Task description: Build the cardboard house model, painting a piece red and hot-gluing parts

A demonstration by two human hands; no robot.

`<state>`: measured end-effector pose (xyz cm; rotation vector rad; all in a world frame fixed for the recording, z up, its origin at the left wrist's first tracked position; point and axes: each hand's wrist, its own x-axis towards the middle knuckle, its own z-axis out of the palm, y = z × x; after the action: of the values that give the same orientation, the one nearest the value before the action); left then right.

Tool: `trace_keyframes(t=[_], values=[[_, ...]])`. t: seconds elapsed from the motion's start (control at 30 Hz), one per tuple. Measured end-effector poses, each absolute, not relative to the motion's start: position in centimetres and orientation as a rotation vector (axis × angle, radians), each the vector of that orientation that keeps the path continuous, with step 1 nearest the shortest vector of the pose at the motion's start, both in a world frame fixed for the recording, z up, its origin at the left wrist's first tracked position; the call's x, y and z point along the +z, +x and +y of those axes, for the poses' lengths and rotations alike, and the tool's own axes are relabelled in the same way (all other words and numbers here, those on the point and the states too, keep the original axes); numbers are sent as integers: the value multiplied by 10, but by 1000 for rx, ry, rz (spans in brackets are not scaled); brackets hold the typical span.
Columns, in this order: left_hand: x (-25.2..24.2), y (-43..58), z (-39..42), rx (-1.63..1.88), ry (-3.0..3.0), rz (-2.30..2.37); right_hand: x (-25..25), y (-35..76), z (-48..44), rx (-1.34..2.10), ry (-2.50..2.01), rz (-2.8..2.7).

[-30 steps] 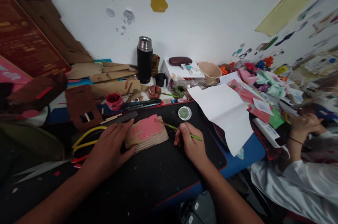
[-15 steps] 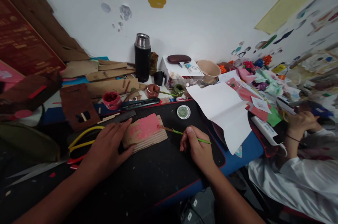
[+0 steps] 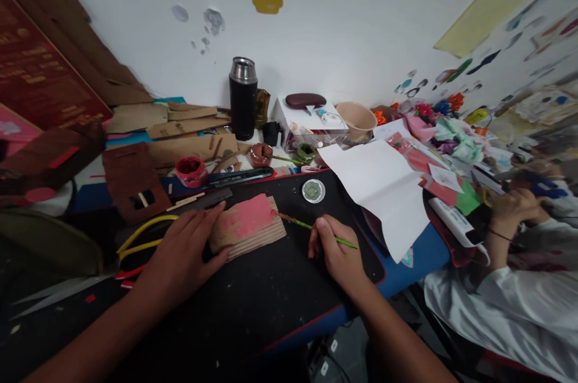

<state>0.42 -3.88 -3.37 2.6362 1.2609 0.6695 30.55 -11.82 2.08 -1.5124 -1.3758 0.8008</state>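
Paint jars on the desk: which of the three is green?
The rightmost jar, the one nearest the big white sheet; the reddish-brown jar and the red jar stand to its left.

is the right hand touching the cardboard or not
Apart: the head view plainly shows black mat between the right hand and the cardboard; the hand holds a brush.

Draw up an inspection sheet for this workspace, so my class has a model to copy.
Surface: black mat with red edging, pale specks on it.
Work items: cardboard piece, partly pink; green-handled brush, tip at its right edge.
Clutter: scissors, red jar, white sheet.
Grips: left hand touches the cardboard's left side; right hand holds the brush.
Cables: white cord at far right.
Surroundings: decorated wall; another person's hands at right.
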Motion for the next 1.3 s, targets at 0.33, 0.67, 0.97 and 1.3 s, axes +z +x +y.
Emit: trace_keyframes(t=[0.33,0.67,0.97,1.3], values=[[-33,4,-39,682,2662,1233,24,307,-131,798,-1515,-1399],[-33,4,-39,631,2659,1249,31,304,-135,871,-1460,-1312],[-33,4,-40,654,2689,1236,23,284,-130,882,-1392,-1475],[-34,4,-39,640,2649,1235,21,305,-133,781,-1501,-1321]])
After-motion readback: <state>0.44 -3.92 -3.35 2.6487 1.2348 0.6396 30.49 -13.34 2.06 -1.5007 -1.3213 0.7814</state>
